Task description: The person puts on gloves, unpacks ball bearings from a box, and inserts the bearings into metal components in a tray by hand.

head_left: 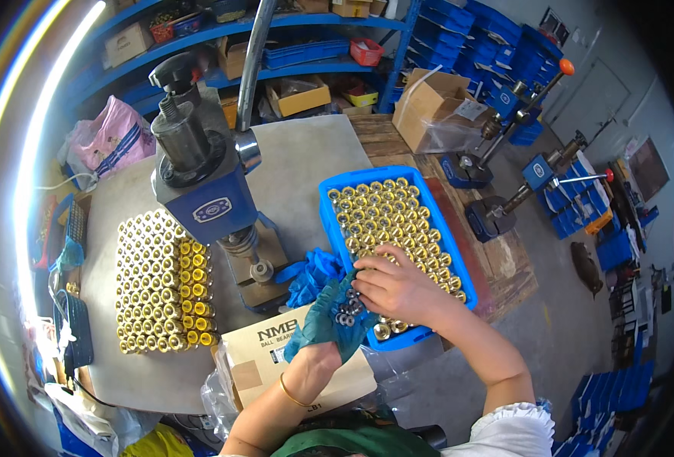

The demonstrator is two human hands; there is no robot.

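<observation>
Bearings (347, 313), small silver rings, lie in a loose heap in the palm of your gloved left hand (325, 324), in front of the blue tray's near left corner. About a dozen show, but they overlap too much for an exact count. That hand is cupped around them, its one teal glove ending at the wrist, above one thin bracelet. Your bare right hand (399, 288) reaches over the tray edge, fingers bent together close to the left fingertips; you cannot tell from here whether they pinch a bearing.

Just beyond your hands stands one blue plastic tray (446, 236), packed with upright brass-coloured cylinders (386, 221), several dozen, partly covered by your right hand. One crumpled bundle of blue gloves (314, 276) lies between the tray and the single blue arbor press (211, 206) on your workbench (299, 167). Under your left forearm is one printed cardboard box (260, 381). Left of the press, one block of gold cylinders (150, 282) stands in tight rows, too many to count surely; those along its right side show yellow tops, the others paler centres. Farther right are two more presses (493, 217) and one open carton (436, 114).
</observation>
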